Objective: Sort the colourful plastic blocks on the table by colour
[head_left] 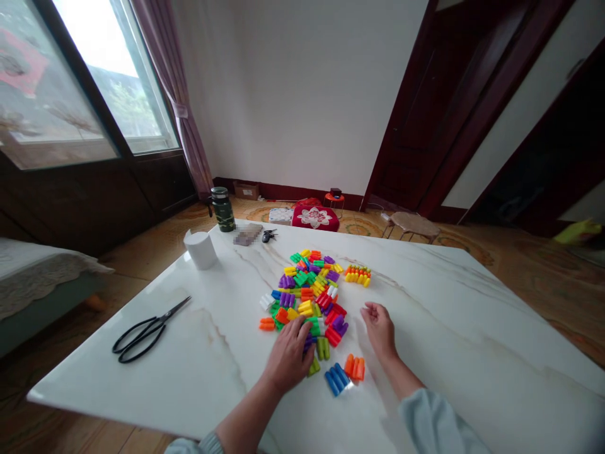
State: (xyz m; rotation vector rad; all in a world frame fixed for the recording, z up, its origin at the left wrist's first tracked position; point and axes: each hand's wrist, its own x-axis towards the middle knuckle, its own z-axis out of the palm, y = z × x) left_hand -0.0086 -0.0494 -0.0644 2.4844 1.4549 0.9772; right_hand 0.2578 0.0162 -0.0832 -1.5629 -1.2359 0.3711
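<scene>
- Blocks (307, 294) lay heaped on the bench (435, 309), the heap's long axis pointing away from the person.
- Left hand (289, 354) curled over the near end, its hold impossible to tell.
- Right hand (379, 326) hovered beside, half open, seemingly empty.

Multicoloured blocks (307, 294), veined white table (439, 309)

- right side: broad free surface on the white table (472, 315), passable beyond the right hand (379, 326).
- centre: pile of coloured blocks (307, 293) obstructs low crossing; left hand (289, 354) covers its near edge.
- near side: blue block (337, 379) and orange block (355, 367) narrow the lane between forearms.
- left: free lane between pile and scissors (158, 325); paper roll (201, 252) stands beyond.
</scene>
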